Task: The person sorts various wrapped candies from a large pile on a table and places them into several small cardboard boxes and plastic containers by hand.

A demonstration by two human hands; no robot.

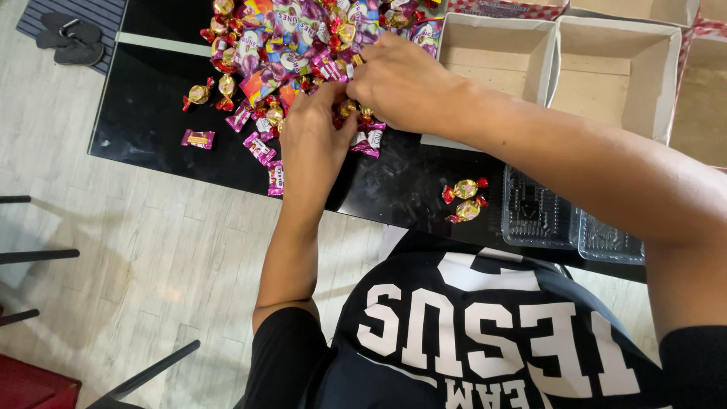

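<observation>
A heap of wrapped candies point(295, 38) in purple, pink and gold-and-red wrappers lies on a black glossy table point(151, 113). My left hand point(312, 144) rests palm down at the heap's near edge, fingers curled on candies. My right hand point(401, 83) reaches in from the right and touches the same spot, fingers pinched among gold candies. Whether either hand holds a candy is hidden by the fingers. Two gold-and-red candies point(465, 199) lie apart near the table's front edge.
Open cardboard boxes point(492, 53) point(617, 68) stand at the back right. Clear plastic trays point(539, 216) sit at the front right edge. Loose candies point(198, 138) are scattered on the left. Sandals point(72, 38) lie on a mat; dark chair legs point(38, 254) stand on the floor.
</observation>
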